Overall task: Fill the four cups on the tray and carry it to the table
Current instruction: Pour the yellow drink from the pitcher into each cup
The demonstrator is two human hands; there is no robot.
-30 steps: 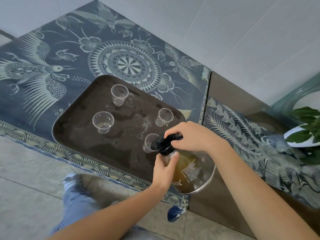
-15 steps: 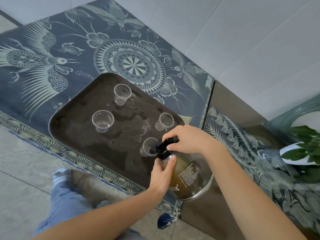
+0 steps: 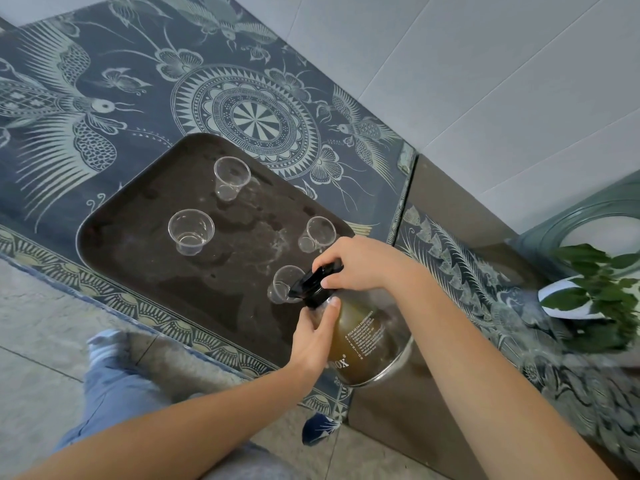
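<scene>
We had the blue desk with pale bird and mandala patterning (image 3: 104,109) carrying the dark brown rounded rectangular tray (image 3: 114,244), well apart from any other table; none showed. Four clear plastic cups stood upright on the tray, all looking unfilled: far cup (image 3: 231,178), left cup (image 3: 190,231), right cup (image 3: 317,234), near cup (image 3: 284,284).

We held the glass teapot of amber liquid with a steel base band and black lid (image 3: 363,337) tilted over the tray's near right corner, its black spout just above the near cup. Right hand (image 3: 360,263) was closed around the black lid and handle top. Left hand (image 3: 313,337) was wrapped on the glass neck, thumb up by the lid.

Step in our judgement: starting the first pour. To do it well we needed the spout centred over the near cup's rim, a slow tilt from the right hand, and the left steadying the body. These cups looked light, so a hard stream could tip them; stop short of the brim for carrying.
</scene>
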